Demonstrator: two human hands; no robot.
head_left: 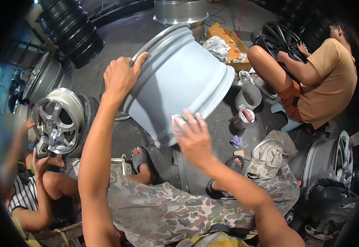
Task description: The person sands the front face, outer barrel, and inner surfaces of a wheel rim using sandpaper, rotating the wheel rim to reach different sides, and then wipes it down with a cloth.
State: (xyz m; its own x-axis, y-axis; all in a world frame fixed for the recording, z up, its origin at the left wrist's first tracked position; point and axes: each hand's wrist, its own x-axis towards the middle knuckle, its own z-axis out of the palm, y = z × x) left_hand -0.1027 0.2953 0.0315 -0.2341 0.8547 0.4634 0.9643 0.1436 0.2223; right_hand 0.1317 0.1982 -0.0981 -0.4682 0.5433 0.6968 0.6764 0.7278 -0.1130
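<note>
In front of me a light grey wheel rim [179, 78] is held up and tilted, its barrel turned toward me. My left hand [122, 76] is closed over the rim's upper left edge, with the thumb on the near side. At the lower edge of the barrel is my right hand [194, 138], its fingers spread and slightly blurred. Whitish patches show on its fingertips; whether a thin pad or paper lies under them cannot be made out. Camouflage cloth [167, 210] covers my lap below the rim.
At right a person [329, 82] sits handling a black wheel [280, 43]. Another person [35, 193] at left works with a tool on a silver spoked wheel [58, 121]. A grey bucket [248, 96], a can [244, 118] and a cardboard box [239, 66] stand right of my rim.
</note>
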